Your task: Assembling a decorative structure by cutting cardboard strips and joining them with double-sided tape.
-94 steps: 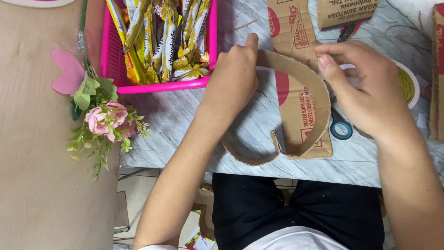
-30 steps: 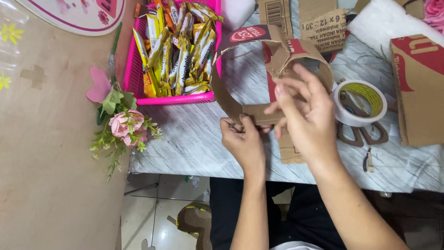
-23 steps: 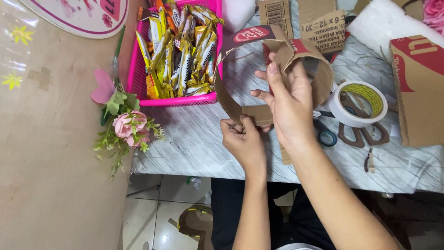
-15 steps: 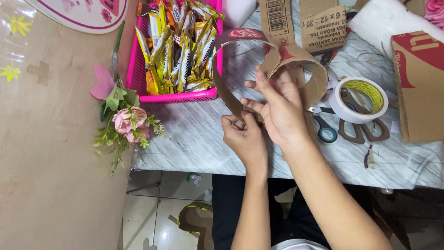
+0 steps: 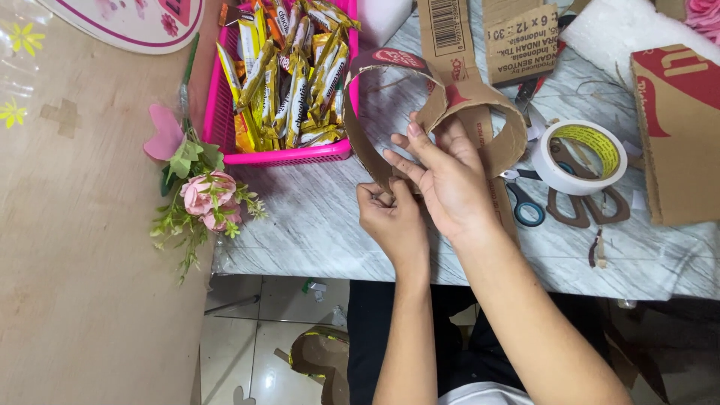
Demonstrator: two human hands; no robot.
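Left hand: fingers curled, pinching the lower tip of the heart-shaped cardboard strip, seemingly to anchor it.
Right hand: fingers mostly extended, pressed flat on the strip's joint, apparently holding its shape.
Strip: on the marble table, at 3 o'clock from the pink basket of snack bars.
Tape roll: 3 o'clock from the right hand, over the scissors.

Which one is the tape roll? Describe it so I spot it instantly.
Start at the marble table and look just beyond the person's right hand. The tape roll lies flat over the scissors: a white ring with a yellow inner lining, the only round hollow thing there.
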